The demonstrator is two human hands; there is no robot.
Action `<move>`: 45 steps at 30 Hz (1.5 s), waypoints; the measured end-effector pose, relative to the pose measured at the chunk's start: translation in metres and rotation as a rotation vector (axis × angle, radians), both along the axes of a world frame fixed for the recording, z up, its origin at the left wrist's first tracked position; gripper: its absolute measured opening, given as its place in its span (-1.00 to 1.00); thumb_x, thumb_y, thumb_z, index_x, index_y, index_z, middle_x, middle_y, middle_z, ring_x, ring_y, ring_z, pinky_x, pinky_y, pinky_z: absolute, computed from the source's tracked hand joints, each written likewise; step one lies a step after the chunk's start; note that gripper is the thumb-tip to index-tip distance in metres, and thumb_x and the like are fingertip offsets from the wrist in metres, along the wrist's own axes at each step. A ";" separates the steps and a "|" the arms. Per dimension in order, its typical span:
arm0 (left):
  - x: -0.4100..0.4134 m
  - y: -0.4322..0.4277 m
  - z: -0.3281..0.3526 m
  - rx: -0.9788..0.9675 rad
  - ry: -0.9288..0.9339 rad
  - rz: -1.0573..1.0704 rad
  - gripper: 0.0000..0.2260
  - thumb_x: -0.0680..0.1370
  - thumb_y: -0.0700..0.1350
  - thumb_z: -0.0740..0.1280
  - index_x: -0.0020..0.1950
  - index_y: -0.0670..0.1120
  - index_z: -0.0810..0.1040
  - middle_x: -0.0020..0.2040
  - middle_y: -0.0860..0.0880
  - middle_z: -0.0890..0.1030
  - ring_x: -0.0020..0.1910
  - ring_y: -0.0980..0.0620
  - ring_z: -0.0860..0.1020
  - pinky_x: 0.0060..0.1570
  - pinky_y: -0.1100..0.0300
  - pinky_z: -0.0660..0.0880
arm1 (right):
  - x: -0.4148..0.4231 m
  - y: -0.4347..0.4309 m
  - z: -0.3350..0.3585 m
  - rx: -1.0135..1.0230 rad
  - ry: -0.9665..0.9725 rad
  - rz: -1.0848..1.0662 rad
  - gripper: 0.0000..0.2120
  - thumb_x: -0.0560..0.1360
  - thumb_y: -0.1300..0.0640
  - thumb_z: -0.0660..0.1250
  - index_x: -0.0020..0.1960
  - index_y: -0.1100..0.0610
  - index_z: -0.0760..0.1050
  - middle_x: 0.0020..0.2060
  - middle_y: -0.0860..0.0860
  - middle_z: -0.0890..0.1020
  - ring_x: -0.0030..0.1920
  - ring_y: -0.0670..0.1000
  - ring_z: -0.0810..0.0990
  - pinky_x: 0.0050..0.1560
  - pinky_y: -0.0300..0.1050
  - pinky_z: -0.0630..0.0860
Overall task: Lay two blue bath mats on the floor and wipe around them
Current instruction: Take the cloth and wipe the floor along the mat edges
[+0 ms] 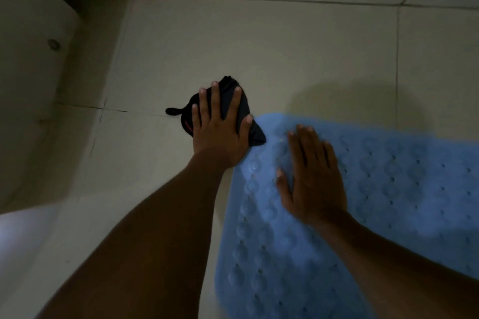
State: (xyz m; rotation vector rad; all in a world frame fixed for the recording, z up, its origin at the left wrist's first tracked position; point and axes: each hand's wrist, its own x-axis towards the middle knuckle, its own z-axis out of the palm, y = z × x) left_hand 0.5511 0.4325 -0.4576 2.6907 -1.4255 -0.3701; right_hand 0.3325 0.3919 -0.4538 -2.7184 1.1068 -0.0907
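flat-fingered, left hand (220, 127) presses black cloth (233, 101); right hand (311, 176) presses blue mat (388, 189).

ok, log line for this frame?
stage: wiping | left hand: flat on cloth, floor at mat corner | right hand: flat on mat | mats seen: one

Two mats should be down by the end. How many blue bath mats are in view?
1. The blue bath mat lies on the tiled floor at lower right, under the flat right hand. A second could be outside the frame.
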 end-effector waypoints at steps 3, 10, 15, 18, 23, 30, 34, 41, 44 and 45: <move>0.005 -0.011 0.002 -0.004 0.005 -0.041 -0.36 0.61 0.30 -0.19 0.67 0.11 -0.08 0.67 -0.15 -0.18 0.63 -0.23 -0.22 0.54 -0.15 -0.27 | 0.001 0.000 -0.001 0.020 0.008 0.009 -0.28 0.58 -0.12 0.12 0.61 0.24 0.10 0.61 0.21 0.11 0.63 0.18 0.01 0.59 0.22 0.02; 0.004 -0.055 0.003 -0.032 -0.004 -0.102 -0.36 0.61 0.29 -0.15 0.67 0.09 -0.02 0.67 -0.18 -0.12 0.63 -0.27 -0.16 0.54 -0.19 -0.23 | 0.000 0.000 -0.001 0.058 -0.039 -0.007 -0.30 0.60 -0.13 0.13 0.61 0.25 0.12 0.60 0.20 0.13 0.63 0.14 0.02 0.60 0.19 0.03; -0.007 -0.078 0.003 0.015 0.034 -0.081 -0.42 0.68 0.24 -0.07 0.66 0.12 -0.13 0.66 -0.14 -0.24 0.62 -0.21 -0.27 0.54 -0.16 -0.29 | 0.000 0.001 -0.002 0.058 -0.080 -0.036 -0.30 0.60 -0.07 0.15 0.61 0.25 0.09 0.61 0.17 0.14 0.63 0.11 0.02 0.60 0.16 0.07; -0.006 -0.070 0.015 0.016 0.102 -0.097 -0.42 0.69 0.22 -0.03 0.66 0.11 -0.15 0.66 -0.12 -0.25 0.62 -0.18 -0.28 0.55 -0.13 -0.28 | 0.001 0.000 -0.003 0.067 -0.101 -0.021 -0.32 0.60 -0.07 0.14 0.61 0.25 0.11 0.61 0.17 0.15 0.63 0.12 0.03 0.59 0.18 0.07; -0.052 0.004 0.023 -0.213 0.084 0.117 -0.45 0.69 0.00 0.06 0.66 -0.11 0.08 0.66 -0.19 0.05 0.64 -0.19 -0.03 0.59 -0.08 -0.05 | 0.001 0.001 -0.004 0.026 -0.144 -0.032 -0.38 0.58 0.03 0.15 0.58 0.25 0.19 0.58 0.18 0.22 0.61 0.13 0.12 0.58 0.18 0.09; -0.148 0.066 0.002 -0.131 0.053 -0.031 -0.44 0.68 0.02 -0.01 0.67 -0.11 0.01 0.67 -0.12 -0.05 0.65 -0.07 -0.14 0.60 -0.03 -0.10 | 0.008 -0.024 0.007 0.041 -0.511 -0.156 -0.59 0.55 0.17 0.16 0.35 0.22 0.49 0.32 0.15 0.56 0.32 0.22 0.50 0.29 0.20 0.42; -0.144 0.065 0.001 -0.087 0.020 -0.026 -0.43 0.68 0.05 -0.04 0.67 -0.08 -0.04 0.68 -0.09 -0.11 0.65 -0.05 -0.18 0.60 -0.01 -0.18 | 0.087 -0.074 0.033 -0.121 -0.430 0.064 -0.53 0.59 0.01 0.15 0.44 0.14 0.45 0.43 0.09 0.49 0.46 0.19 0.39 0.36 0.11 0.30; -0.142 0.065 0.000 -0.076 0.056 -0.038 -0.43 0.68 0.03 0.02 0.67 -0.06 -0.04 0.68 -0.09 -0.10 0.65 -0.06 -0.15 0.61 -0.03 -0.16 | 0.151 -0.093 -0.009 -0.096 0.031 0.432 -0.42 0.65 -0.07 -0.04 0.63 0.10 0.08 0.62 0.07 0.13 0.62 0.12 0.06 0.56 0.20 0.02; -0.140 0.064 0.001 -0.097 0.053 -0.040 -0.42 0.68 0.03 0.03 0.67 -0.06 -0.03 0.68 -0.10 -0.09 0.65 -0.06 -0.15 0.61 -0.03 -0.14 | 0.134 -0.110 -0.004 -0.111 0.028 0.407 -0.42 0.65 -0.07 -0.03 0.63 0.09 0.08 0.62 0.07 0.15 0.62 0.12 0.08 0.56 0.18 0.03; -0.141 0.065 0.000 -0.097 0.045 -0.040 -0.42 0.68 0.03 0.04 0.67 -0.05 -0.03 0.68 -0.09 -0.08 0.65 -0.06 -0.14 0.61 -0.03 -0.13 | 0.123 -0.119 -0.002 -0.108 0.031 0.386 -0.42 0.65 -0.07 -0.02 0.63 0.09 0.08 0.62 0.07 0.15 0.62 0.12 0.08 0.56 0.19 0.03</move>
